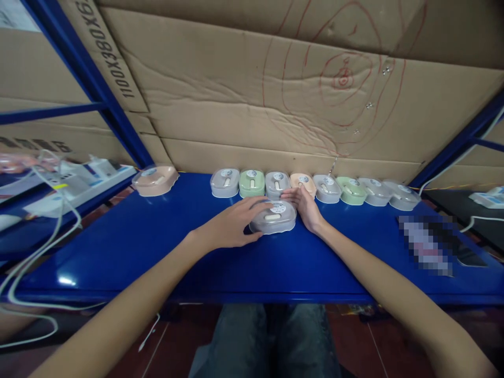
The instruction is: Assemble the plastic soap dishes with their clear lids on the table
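A grey rounded container with a clear lid, a round white label and a pale oblong piece on top [272, 217] sits on the blue table in front of me. My left hand [238, 223] curves round its left side, thumb at the front edge and fingers over the back. My right hand [306, 207] is at the container's right side, fingers stretched out and pointing left behind it. Just beyond those fingers stands a peach container [307, 184], partly hidden by them. To its left is another grey container [276, 181], to its right one more grey container [327, 188].
The row continues with green containers [252, 182] [352, 190] and more grey ones [401, 195]. A pinkish container [155, 180] stands apart at the left. Cardboard [220, 94] backs the blue table [129, 252]. White cables [43, 252] hang at left; a blurred flat item [427, 244] lies right.
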{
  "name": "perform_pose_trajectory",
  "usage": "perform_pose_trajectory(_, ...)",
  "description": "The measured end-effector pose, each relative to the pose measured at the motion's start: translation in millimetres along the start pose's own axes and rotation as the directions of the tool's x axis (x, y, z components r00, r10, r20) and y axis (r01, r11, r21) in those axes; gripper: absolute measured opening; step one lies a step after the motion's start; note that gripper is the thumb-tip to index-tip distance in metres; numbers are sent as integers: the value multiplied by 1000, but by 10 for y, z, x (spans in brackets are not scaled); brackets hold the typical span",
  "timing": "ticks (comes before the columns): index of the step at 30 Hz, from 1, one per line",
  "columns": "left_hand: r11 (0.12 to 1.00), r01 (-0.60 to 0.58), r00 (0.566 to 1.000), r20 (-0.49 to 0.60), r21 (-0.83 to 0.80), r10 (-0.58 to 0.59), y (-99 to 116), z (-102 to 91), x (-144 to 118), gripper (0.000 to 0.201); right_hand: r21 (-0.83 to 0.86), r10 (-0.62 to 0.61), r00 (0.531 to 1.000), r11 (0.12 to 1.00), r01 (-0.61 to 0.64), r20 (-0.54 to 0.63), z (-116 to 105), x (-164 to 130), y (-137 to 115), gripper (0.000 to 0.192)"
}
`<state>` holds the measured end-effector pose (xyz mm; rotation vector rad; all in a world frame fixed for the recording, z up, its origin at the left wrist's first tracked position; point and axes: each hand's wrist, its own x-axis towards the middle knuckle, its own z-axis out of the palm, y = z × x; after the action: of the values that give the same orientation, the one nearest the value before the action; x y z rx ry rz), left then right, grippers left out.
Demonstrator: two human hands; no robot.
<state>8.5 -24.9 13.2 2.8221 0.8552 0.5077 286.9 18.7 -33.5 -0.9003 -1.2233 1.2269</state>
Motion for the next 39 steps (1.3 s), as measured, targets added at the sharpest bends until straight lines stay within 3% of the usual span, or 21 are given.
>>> perform_pose_trajectory(4, 987, 93, 996, -24, 131, -90, 119, -72, -495, 74, 29, 4, 1000, 1000, -4, 8, 2, 1, -14, 74)
perform_pose_trajectory(8, 938, 257, 966, -100, 232, -240, 137, -139, -1114, 72, 17, -4, 1000, 1000, 3, 17, 20, -2, -20, 74)
perform_pose_trajectory(12, 834, 434, 901, -177, 340, -397, 7, -215, -1561, 70, 7, -3, 1000, 1000, 3, 18, 34, -8, -26, 74)
perform_pose_trajectory(15, 720, 554, 831, -235, 418, -504, -95, -284, -1664, 72, -14, -17, 1000, 1000, 17, 19, 36, -3, -11, 74)
perform_pose_trajectory(22, 532, 669, 720, -277, 519, -636, -327, -354, -1285, 75, -78, -39, 999, 996, 41, 25, 25, 23, 29, 76)
perform_pose_trajectory(29, 465, 697, 657, -227, 545, -719, -691, -428, -710, 70, -95, -45, 998, 994, 49, 38, 25, 18, 24, 75)
perform_pose_trajectory(34, 510, 700, 666, -199, 499, -719, -874, -445, -456, 68, -85, -49, 998, 995, 53, 48, 18, 27, 43, 75)
perform_pose_trajectory(39, 517, 707, 662, -195, 482, -724, -985, -445, -386, 68, -95, -53, 998, 994, 56, 42, 27, 33, 48, 75)
